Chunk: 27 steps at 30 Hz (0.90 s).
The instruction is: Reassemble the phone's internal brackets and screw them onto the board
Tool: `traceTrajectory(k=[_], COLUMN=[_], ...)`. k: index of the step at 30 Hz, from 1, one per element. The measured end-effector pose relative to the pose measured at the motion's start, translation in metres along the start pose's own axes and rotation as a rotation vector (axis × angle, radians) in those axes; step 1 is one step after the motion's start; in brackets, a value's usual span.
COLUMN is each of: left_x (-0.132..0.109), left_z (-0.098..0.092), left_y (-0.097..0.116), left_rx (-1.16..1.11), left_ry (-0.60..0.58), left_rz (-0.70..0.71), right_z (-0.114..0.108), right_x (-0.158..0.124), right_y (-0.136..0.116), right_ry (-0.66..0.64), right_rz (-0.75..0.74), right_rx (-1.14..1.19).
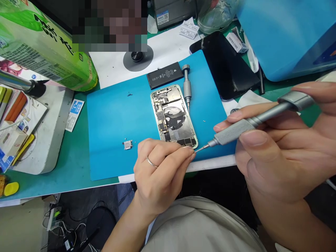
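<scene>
My right hand (pixel 286 154) grips a grey metal precision screwdriver (pixel 233 131), with a finger over its end cap. The thin tip points down to the left, meeting the fingertips of my left hand (pixel 161 168). That left hand, with a ring on one finger, is pinched at the lower edge of an opened phone (pixel 178 115); what lies between its fingertips is hidden. The phone shows its bare inside and boards on a blue mat (pixel 112 119). Above it lies a black battery (pixel 165 75). A second grey screwdriver (pixel 187 85) rests along the phone's right side.
A small metal plate (pixel 127 144) and tiny dark parts (pixel 129 94) lie left on the mat. A black phone screen (pixel 225 66) is at the back right, near a blue sheet (pixel 291 35). A green bottle (pixel 49 49) and a white box (pixel 47 140) stand left.
</scene>
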State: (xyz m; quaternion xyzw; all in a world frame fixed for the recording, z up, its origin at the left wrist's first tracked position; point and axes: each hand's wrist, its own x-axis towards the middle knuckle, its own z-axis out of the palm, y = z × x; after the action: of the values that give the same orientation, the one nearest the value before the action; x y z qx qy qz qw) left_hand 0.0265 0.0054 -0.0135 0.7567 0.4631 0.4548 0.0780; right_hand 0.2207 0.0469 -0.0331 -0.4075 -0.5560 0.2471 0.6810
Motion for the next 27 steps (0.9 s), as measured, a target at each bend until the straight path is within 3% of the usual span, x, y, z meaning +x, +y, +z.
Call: traceTrajectory(k=[10,27], left_x=[-0.0003,0.0001], left_z=[0.0006,0.0003], left_y=[0.0004,0.0007], left_rx=[-0.003,-0.006], left_ry=[0.004,-0.002], left_rz=[-0.007,-0.003], right_z=[0.0054,0.0016], right_x=[-0.0026,0.0008], right_y=[-0.0096,-0.0058], right_ry=[0.046,-0.028], right_rz=[0.113,0.036], right_rx=[0.012,0.016])
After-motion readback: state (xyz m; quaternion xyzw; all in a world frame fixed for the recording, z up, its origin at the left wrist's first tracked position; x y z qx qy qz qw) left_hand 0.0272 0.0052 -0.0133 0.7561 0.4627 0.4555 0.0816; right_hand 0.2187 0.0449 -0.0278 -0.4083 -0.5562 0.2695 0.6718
